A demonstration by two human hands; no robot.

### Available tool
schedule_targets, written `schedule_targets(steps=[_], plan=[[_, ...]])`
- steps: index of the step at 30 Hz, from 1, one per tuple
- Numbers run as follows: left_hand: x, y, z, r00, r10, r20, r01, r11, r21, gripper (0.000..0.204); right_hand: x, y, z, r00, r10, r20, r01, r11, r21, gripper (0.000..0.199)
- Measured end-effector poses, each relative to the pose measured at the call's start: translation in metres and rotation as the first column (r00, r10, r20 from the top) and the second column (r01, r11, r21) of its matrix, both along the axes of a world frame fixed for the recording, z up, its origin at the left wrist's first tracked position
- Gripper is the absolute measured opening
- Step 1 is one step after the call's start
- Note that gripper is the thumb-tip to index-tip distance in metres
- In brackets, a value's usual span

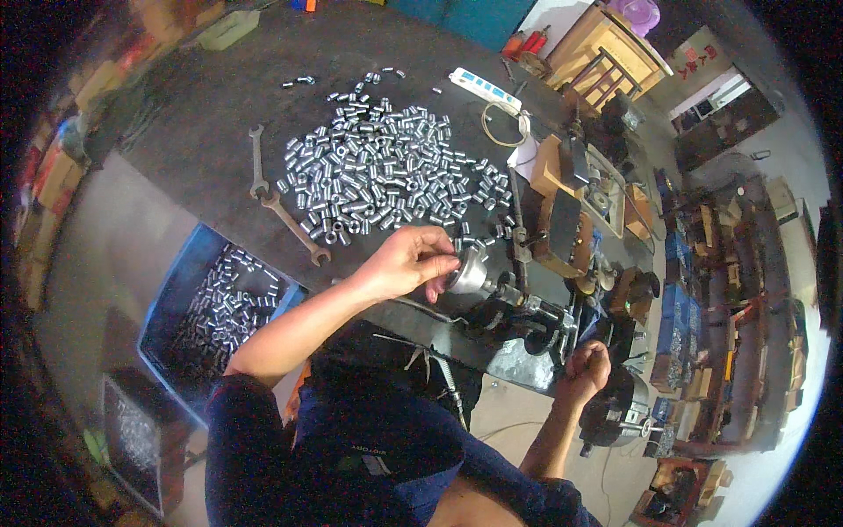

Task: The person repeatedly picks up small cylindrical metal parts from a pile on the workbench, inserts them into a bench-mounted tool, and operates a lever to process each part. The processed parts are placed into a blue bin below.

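Note:
A small bench machine with a round metal chuck (470,270) stands at the near edge of the dark bench. At the chuck's left face my left hand (411,263) is closed, thumb and fingers pinched together. Whatever they hold is hidden. Past the machine's right end, my right hand (587,371) is curled into a fist beside a thin rod. I cannot make out what is inside it. Beyond the left hand lies a wide heap of short shiny metal sleeves (378,167), some upright and some on their sides.
Two open-ended wrenches (297,230) lie left of the heap. A blue bin (167,373) of metal pieces stands below the bench at left. Toward the back right are a white power strip (485,90), a looped cable and wooden blocks (562,233). Loaded shelves (729,325) line the right.

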State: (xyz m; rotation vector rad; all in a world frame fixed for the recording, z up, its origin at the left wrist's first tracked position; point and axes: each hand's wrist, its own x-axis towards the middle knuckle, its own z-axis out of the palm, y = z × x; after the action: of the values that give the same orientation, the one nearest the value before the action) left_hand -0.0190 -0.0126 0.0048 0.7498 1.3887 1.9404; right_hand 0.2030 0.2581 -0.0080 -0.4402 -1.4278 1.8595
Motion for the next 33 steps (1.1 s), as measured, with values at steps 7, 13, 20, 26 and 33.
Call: schedule_targets(steps=[7, 13, 20, 26, 33], plan=[[0.005, 0.001, 0.011, 0.994, 0.101, -0.052, -0.109, 0.977, -0.185, 0.016, 0.002, -0.003, -0.011, 0.999, -0.022, 0.025, 0.024, 0.996, -0.084, 0.027], [0.01, 0.004, 0.007, 0.991, 0.129, -0.024, -0.131, 0.979, -0.158, 0.011, -0.006, -0.01, 0.005, 0.999, -0.041, 0.025, 0.041, 0.999, -0.029, 0.027], [0.012, 0.003, 0.004, 0.989, 0.126, -0.072, -0.131, 0.989, -0.071, 0.009, -0.048, 0.017, 0.029, 0.995, 0.022, -0.095, -0.023, 1.0, -0.017, 0.02], [0.016, 0.005, 0.004, 0.95, 0.198, -0.242, -0.241, 0.957, -0.161, 0.015, -0.088, 0.046, -0.003, 0.99, -0.138, -0.023, 0.139, 0.99, 0.012, 0.017], [0.018, 0.007, 0.004, 0.65, 0.264, -0.713, -0.51, 0.847, -0.151, 0.019, -0.06, 0.033, -0.082, 0.945, -0.289, 0.153, 0.267, 0.952, 0.146, 0.02]])
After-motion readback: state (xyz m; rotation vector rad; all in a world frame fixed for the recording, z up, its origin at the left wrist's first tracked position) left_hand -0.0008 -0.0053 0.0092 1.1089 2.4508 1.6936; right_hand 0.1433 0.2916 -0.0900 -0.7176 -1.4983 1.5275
